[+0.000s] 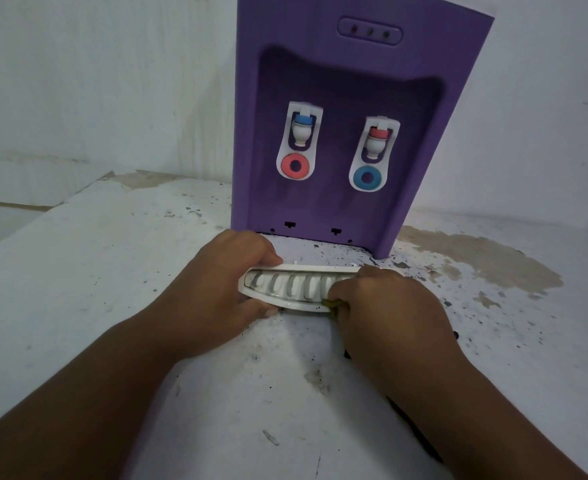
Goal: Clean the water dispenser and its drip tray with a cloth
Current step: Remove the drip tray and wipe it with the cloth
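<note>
I count one white drip tray [296, 285], five grille slots showing, held low over the stained table [112, 271] just in front of one purple water dispenser [355, 81] with two taps [303, 128] and three lights [370, 31]. The tray's long axis runs left to right, with the grille tilted toward me. The left hand [223, 282] clamps its left end; the right hand [382, 299] curls round a greenish cloth [332, 304] at its right end
</note>
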`<state>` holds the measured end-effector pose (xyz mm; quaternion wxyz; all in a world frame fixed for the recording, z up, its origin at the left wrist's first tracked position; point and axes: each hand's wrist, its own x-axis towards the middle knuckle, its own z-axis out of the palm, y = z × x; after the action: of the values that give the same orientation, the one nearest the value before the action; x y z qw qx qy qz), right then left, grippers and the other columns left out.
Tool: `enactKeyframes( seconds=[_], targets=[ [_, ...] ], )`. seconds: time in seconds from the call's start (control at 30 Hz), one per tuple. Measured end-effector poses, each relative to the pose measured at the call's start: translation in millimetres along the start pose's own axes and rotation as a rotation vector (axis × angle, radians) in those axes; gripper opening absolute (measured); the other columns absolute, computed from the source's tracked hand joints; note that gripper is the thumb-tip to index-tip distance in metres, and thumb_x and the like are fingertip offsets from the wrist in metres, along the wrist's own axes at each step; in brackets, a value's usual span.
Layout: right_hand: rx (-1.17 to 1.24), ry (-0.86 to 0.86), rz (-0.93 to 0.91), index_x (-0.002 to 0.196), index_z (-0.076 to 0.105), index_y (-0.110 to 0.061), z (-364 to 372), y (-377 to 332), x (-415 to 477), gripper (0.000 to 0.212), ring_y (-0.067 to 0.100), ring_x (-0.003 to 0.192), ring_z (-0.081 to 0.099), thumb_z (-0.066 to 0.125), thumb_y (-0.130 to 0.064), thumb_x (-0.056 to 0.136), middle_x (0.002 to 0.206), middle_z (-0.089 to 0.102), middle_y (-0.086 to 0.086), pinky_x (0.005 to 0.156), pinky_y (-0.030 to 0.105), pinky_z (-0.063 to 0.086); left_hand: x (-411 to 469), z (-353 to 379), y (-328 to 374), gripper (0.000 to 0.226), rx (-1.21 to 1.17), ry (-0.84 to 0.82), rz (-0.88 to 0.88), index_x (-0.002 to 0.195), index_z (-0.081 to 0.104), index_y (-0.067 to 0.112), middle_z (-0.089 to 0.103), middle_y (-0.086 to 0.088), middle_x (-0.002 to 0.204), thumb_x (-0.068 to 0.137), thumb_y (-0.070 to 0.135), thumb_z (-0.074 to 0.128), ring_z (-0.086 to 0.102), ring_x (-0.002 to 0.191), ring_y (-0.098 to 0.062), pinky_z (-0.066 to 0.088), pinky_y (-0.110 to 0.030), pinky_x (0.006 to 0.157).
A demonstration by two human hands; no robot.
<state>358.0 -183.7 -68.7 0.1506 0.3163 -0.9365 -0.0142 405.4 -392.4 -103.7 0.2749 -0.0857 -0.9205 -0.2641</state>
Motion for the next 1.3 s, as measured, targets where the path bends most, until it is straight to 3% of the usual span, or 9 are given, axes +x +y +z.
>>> enactKeyframes(
  seconds=[0.1, 0.2, 0.4, 0.5, 0.63, 0.83, 1.0, 1.17, 1.3],
  targets=[
    [0.056, -0.047, 0.016, 0.097, 0.068, -0.030, 0.8, 5.0, 1.0, 0.022, 0.016, 0.082, 0.056, 0.053, -0.016, 0.090, 0.091, 0.059, -0.004, 0.072, 0.027, 0.044, 1.2, -3.5, 5.2, 0.054, 0.096, 0.027, 0.092, 0.114, 0.070, 0.017, 0.068, 0.005, 0.111, 0.066, 0.026, 0.093, 0.060, 0.101, -0.016, 0.051, -0.033, 0.086],
    [0.111, -0.072, 0.020, 0.105, 0.070, -0.032, 1.0, 8.6, 1.9, 0.026, 0.015, 0.086, 0.057, 0.056, -0.017, 0.090, 0.095, 0.062, -0.005, 0.081, 0.031, 0.053, 1.1, -5.4, 4.5, 0.057, 0.171, 0.032, 0.167, 0.118, 0.071, 0.012, 0.071, 0.000, 0.114, 0.066, 0.025, 0.092, 0.062, 0.104, -0.018, 0.046, -0.032, 0.090],
    [0.182, -0.082, 0.032, 0.111, 0.071, -0.035, 0.4, 15.9, 2.3, 0.029, 0.014, 0.089, 0.059, 0.057, -0.021, 0.090, 0.101, 0.065, -0.006, 0.082, 0.029, 0.052, 2.8, -7.1, 5.9, 0.055, 0.240, 0.072, 0.280, 0.130, 0.065, 0.008, 0.069, -0.005, 0.123, 0.081, 0.029, 0.080, 0.062, 0.112, -0.023, 0.047, -0.037, 0.095],
    [0.226, -0.057, 0.051, 0.105, 0.073, -0.035, 0.7, 16.9, 1.7, 0.029, 0.014, 0.084, 0.059, 0.055, -0.019, 0.088, 0.095, 0.065, -0.006, 0.078, 0.030, 0.053, 4.4, -8.3, 12.6, 0.068, 0.238, 0.073, 0.269, 0.136, 0.059, 0.005, 0.070, -0.007, 0.121, 0.075, 0.031, 0.076, 0.065, 0.109, -0.028, 0.047, -0.041, 0.095],
    [0.237, -0.060, 0.051, 0.106, 0.073, -0.033, 2.5, 16.8, 2.1, 0.029, 0.014, 0.086, 0.059, 0.056, -0.017, 0.088, 0.097, 0.066, -0.005, 0.081, 0.031, 0.054, 5.1, -8.4, 15.5, 0.077, 0.228, 0.085, 0.259, 0.135, 0.058, 0.001, 0.072, -0.010, 0.117, 0.067, 0.022, 0.086, 0.068, 0.105, -0.033, 0.051, -0.048, 0.092],
    [0.226, -0.024, 0.042, 0.104, 0.073, -0.033, 4.7, 18.1, 2.5, 0.028, 0.012, 0.082, 0.058, 0.056, -0.018, 0.088, 0.094, 0.064, -0.008, 0.071, 0.023, 0.048, 5.7, -8.1, 13.6, 0.075, 0.213, 0.086, 0.279, 0.136, 0.056, 0.001, 0.071, -0.008, 0.118, 0.070, 0.026, 0.079, 0.067, 0.107, -0.031, 0.050, -0.049, 0.092],
    [0.247, -0.037, 0.028, 0.107, 0.072, -0.033, 5.1, 18.4, 2.7, 0.029, 0.012, 0.085, 0.058, 0.057, -0.017, 0.088, 0.098, 0.065, -0.006, 0.074, 0.024, 0.049, 6.3, -8.3, 11.8, 0.076, 0.203, 0.081, 0.283, 0.137, 0.055, 0.002, 0.071, -0.007, 0.119, 0.070, 0.026, 0.081, 0.067, 0.108, -0.030, 0.052, -0.051, 0.092],
    [0.226, -0.018, -0.014, 0.100, 0.072, -0.029, 6.3, 16.2, 1.2, 0.023, 0.013, 0.082, 0.057, 0.056, -0.018, 0.088, 0.092, 0.065, -0.005, 0.073, 0.025, 0.048, 5.7, -7.0, 15.0, 0.076, 0.197, 0.091, 0.240, 0.130, 0.062, 0.001, 0.073, -0.007, 0.114, 0.062, 0.020, 0.091, 0.068, 0.102, -0.029, 0.054, -0.046, 0.089],
    [0.238, 0.080, -0.103, 0.102, 0.073, -0.028, 10.9, 5.7, -1.0, 0.026, 0.015, 0.078, 0.055, 0.053, -0.014, 0.092, 0.083, 0.064, -0.004, 0.071, 0.029, 0.048, 6.3, -5.5, 14.5, 0.069, 0.163, 0.085, 0.183, 0.122, 0.066, 0.002, 0.073, -0.007, 0.110, 0.061, 0.020, 0.092, 0.066, 0.097, -0.020, 0.045, -0.023, 0.089]
  ],
)
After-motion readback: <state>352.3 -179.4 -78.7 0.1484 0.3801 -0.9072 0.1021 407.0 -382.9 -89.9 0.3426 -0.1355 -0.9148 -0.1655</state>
